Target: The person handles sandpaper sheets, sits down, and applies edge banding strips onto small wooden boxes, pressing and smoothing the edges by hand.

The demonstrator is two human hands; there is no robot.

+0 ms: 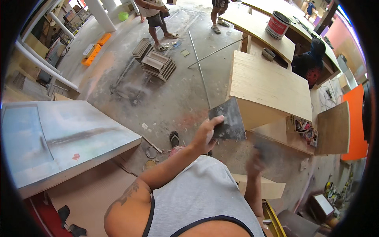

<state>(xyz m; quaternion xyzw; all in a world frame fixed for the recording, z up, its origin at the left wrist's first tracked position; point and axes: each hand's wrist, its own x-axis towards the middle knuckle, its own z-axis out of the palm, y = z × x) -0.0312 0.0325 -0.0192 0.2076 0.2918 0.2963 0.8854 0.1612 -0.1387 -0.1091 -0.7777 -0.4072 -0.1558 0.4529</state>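
My left hand is closed on a flat, dark grey, roughly square plate, its thumb across the top face. Pale dusty smears mark that plate. Lower and to the right, motion blurs my right hand; a dark thing shows at its fingers, too smeared to name. Beyond the plate is a plywood box, with an opening on its right side where colourful items sit. To my left lies a large pale blue and white painted panel with a brownish streak.
Two metal rods cross on the dusty concrete floor, near stacked wooden frames. A red and white bucket stands on a plywood surface. Two people stand at the back; a person in dark clothing is at the right. An orange case lies farther left.
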